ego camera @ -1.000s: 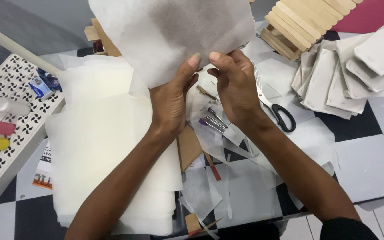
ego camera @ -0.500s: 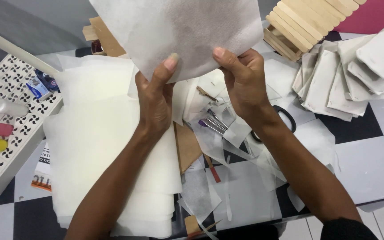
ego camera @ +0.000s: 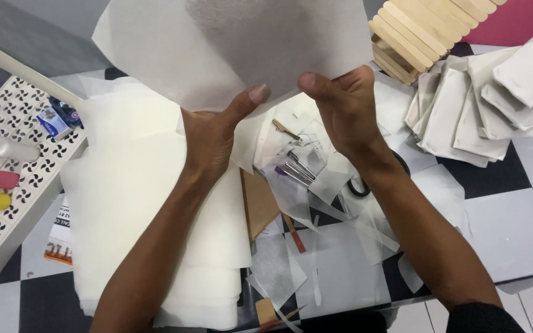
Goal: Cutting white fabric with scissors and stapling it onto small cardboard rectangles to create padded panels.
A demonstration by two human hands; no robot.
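The thin white sheet [ego camera: 242,49] is lifted above the table, long axis running left to right, its lower edge toward the person. The left hand [ego camera: 214,132] and right hand [ego camera: 340,105] both pinch this edge. Below lie a paper stack [ego camera: 131,203], scissors [ego camera: 359,185] and folded white pieces [ego camera: 482,105].

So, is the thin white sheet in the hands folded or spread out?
Spread out: the thin white translucent sheet hangs flat, pinched at its lower edge by the left hand and right hand.
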